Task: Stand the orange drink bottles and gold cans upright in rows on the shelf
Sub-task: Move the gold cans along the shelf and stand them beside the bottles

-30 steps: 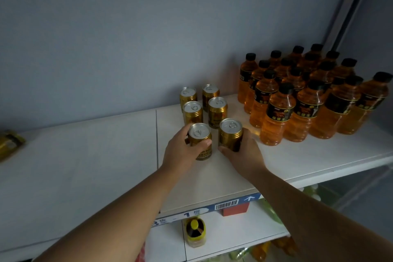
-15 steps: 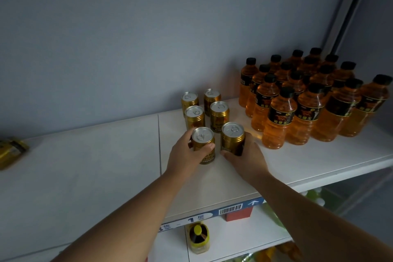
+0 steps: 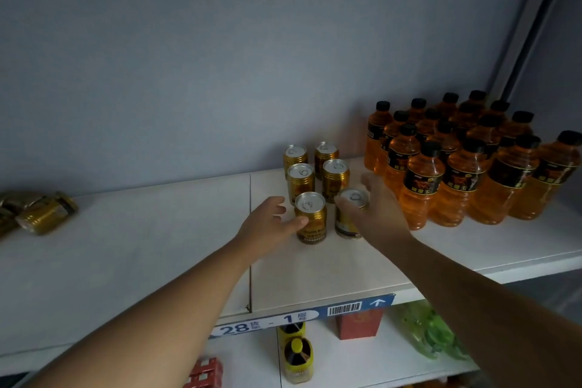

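Six gold cans stand upright in two columns of three on the white shelf (image 3: 126,261). My left hand (image 3: 267,225) is beside the front left can (image 3: 311,219), fingers loosened and spread, with only the thumb tip against the can's side. My right hand (image 3: 379,214) is blurred, its fingers straightened around the front right can (image 3: 349,217) without gripping it. Several orange drink bottles (image 3: 456,173) with black caps stand upright in rows at the right. At the far left, a few gold cans (image 3: 47,214) lie on their sides.
The grey back wall rises behind the shelf, and a post stands at the right. A blue price strip (image 3: 302,316) runs along the shelf's front edge. Below it are a yellow-capped bottle (image 3: 296,356), a red box (image 3: 359,323) and a green packet (image 3: 431,334).
Both hands gripped the two front cans before; now their fingers have loosened and opened off the cans, which stay standing. The view has shifted, showing more of the left shelf.
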